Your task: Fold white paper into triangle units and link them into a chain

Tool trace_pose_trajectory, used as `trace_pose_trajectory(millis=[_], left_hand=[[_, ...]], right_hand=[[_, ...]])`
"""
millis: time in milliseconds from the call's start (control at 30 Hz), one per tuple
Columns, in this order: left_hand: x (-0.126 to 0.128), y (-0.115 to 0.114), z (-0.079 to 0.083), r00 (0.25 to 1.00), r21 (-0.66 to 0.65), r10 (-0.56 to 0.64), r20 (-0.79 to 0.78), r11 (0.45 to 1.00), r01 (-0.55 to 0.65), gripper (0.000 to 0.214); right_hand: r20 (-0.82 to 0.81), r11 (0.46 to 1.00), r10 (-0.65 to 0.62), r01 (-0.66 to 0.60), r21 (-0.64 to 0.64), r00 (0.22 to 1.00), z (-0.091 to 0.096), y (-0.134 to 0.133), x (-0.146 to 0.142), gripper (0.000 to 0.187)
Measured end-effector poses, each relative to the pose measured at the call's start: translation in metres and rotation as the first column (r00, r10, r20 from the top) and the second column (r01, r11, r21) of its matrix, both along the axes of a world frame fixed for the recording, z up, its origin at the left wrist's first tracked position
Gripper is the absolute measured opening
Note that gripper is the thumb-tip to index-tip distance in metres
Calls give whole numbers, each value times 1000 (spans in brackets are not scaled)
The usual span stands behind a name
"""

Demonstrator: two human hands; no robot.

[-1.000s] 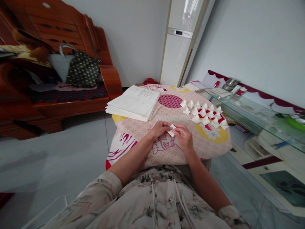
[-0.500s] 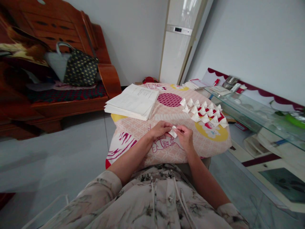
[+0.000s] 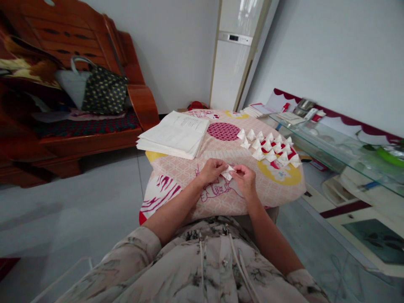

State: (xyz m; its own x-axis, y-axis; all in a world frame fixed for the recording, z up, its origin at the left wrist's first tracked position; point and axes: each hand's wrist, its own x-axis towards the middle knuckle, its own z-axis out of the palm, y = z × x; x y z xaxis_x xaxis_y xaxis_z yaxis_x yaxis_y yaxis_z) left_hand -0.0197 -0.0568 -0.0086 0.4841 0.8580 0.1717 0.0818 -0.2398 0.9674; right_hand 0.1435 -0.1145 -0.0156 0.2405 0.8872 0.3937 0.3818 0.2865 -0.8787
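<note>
Between my two hands is a small piece of folded white paper [image 3: 227, 173], held just over the table's near side. My left hand [image 3: 212, 171] is closed in a pinch on its left edge. From the other side, the thumb and fingers of my right hand [image 3: 245, 178] pinch the right edge. Rows of small folded paper pieces [image 3: 270, 155] with pointed tips stand on the patterned cloth [image 3: 176, 172] to the right. A stack of white paper sheets [image 3: 175, 134] lies beyond my left hand, the top sheet bearing some print.
A glass-topped stand [image 3: 334, 147] with metal bowls [image 3: 304, 107] and a green dish [image 3: 391, 158] runs along the right. More papers [image 3: 256, 110] lie at the table's far right. On the left, a wooden bench [image 3: 143, 107] holds a dark patterned bag [image 3: 104, 90].
Both hands stay in nearly the same place, still pinching the folded paper, which is turned slightly. The whole view has shifted a little.
</note>
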Motion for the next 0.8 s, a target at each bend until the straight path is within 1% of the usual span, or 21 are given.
trace_pose_trajectory(millis=[167, 267, 367, 500, 667, 800], left_hand=[[1, 2, 0, 999, -96, 21, 46, 995, -17, 35], [1, 2, 1, 997, -84, 39, 59, 996, -33, 34], [0, 0, 3, 997, 10, 56, 49, 998, -56, 34], [-1, -3, 6, 998, 165, 67, 5, 984, -67, 36], [-3, -6, 7, 997, 215, 79, -28, 974, -71, 37], [-3, -11, 9, 992, 310, 101, -68, 948, -76, 37]], right_hand=[[-217, 998, 31, -43, -51, 976, 0, 3, 4, 21], [-294, 998, 10, -27, -52, 956, 1, 4, 5, 24], [-324, 995, 19, -50, -87, 946, 3, 2, 4, 29], [-289, 989, 33, -72, -128, 957, 7, -1, 0, 27], [-276, 993, 23, -54, -107, 961, 9, -3, -2, 25], [-265, 992, 38, -68, -106, 963, 7, -2, -1, 25]])
